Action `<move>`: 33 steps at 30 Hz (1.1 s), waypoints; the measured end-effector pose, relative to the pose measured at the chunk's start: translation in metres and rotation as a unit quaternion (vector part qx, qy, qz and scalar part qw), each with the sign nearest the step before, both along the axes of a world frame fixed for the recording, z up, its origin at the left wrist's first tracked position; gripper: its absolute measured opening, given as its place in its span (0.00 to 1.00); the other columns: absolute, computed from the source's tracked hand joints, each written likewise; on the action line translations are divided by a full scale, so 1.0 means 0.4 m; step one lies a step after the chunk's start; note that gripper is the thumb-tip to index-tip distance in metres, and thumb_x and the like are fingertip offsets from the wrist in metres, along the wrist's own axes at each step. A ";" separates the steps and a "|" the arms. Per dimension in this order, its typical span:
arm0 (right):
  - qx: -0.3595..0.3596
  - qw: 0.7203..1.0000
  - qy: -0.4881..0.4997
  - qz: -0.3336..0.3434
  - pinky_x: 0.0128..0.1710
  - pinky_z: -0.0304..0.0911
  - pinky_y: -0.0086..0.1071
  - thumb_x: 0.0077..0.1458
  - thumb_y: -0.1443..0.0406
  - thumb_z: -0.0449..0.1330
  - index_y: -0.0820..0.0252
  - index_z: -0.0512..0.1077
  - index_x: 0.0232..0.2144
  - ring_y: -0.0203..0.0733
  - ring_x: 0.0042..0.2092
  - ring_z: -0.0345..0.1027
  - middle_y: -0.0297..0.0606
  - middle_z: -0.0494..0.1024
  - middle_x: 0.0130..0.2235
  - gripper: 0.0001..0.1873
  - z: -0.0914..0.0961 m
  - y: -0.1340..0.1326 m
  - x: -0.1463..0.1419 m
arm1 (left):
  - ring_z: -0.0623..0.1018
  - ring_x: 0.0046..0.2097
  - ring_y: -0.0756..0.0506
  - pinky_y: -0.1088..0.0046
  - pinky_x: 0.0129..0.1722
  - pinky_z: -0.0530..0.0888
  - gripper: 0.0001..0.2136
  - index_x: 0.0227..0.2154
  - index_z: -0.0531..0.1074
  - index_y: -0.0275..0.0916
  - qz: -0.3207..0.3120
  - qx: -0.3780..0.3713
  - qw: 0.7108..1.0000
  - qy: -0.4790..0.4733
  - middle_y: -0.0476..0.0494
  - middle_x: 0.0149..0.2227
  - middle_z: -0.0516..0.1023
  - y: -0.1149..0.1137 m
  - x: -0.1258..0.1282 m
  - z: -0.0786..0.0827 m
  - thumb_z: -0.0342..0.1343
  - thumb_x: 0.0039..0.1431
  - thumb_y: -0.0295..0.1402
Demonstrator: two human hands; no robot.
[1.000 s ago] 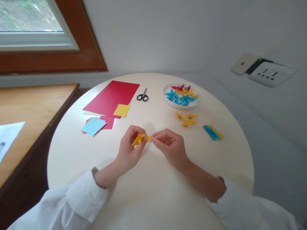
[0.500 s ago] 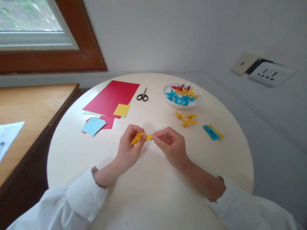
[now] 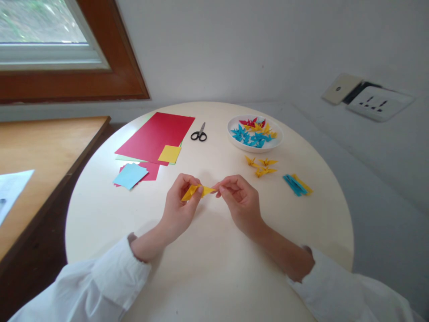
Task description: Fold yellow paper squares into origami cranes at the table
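A piece of folded yellow paper (image 3: 189, 192) is pinched between the thumb and fingers of my left hand (image 3: 181, 199), a little above the table. Its narrow pointed end sticks out to the right. At that point, the curled fingertips of my right hand (image 3: 239, 199) touch the paper, with the thumb drawn slightly back. Just beyond my right hand, several yellow origami cranes (image 3: 263, 171) lie on the table. A white dish (image 3: 246, 146) behind them holds blue, yellow and red cranes (image 3: 253, 136).
On the round white table (image 3: 208, 268) lie red sheets (image 3: 156, 136), a yellow square (image 3: 170, 154), light blue squares (image 3: 130, 175) and black-handled scissors (image 3: 199, 134). Blue and yellow folded strips (image 3: 295, 185) rest at the right. A wooden desk (image 3: 43, 147) stands to the left.
My right thumb has lifted back a little from the paper's pointed end, and more of that tip shows. My left hand keeps its hold almost unmoved.
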State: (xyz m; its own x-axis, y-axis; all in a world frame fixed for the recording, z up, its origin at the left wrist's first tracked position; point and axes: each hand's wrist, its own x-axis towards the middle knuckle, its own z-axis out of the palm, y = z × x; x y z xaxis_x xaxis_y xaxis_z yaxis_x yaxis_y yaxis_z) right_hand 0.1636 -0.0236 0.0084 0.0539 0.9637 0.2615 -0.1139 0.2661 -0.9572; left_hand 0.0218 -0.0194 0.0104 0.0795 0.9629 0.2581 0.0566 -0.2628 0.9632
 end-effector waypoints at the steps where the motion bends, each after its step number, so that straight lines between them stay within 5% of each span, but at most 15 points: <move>1: -0.003 1.000 0.000 0.000 0.31 0.69 0.31 0.48 0.61 0.60 0.58 0.65 0.28 0.35 0.30 0.70 0.34 0.73 0.28 0.08 0.000 0.000 -0.001 | 0.69 0.32 0.51 0.75 0.33 0.68 0.06 0.29 0.60 0.39 0.001 -0.001 1.000 0.000 0.49 0.31 0.66 0.000 0.000 0.000 0.53 0.55 0.33; 24: -0.015 0.999 -0.035 0.029 0.34 0.67 0.28 0.45 0.66 0.61 0.58 0.65 0.29 0.33 0.32 0.69 0.31 0.71 0.28 0.08 -0.009 0.001 -0.004 | 0.73 0.34 0.51 0.74 0.34 0.71 0.07 0.29 0.61 0.39 -0.030 0.004 0.999 0.011 0.47 0.33 0.71 -0.002 0.002 0.000 0.54 0.54 0.33; 33: 0.012 0.998 -0.058 0.005 0.31 0.65 0.27 0.47 0.68 0.59 0.58 0.63 0.27 0.32 0.30 0.66 0.30 0.68 0.27 0.06 -0.018 0.018 0.008 | 0.74 0.47 0.46 0.68 0.45 0.71 0.06 0.36 0.65 0.38 -0.069 0.002 0.997 0.040 0.41 0.41 0.73 0.008 -0.008 -0.017 0.52 0.55 0.31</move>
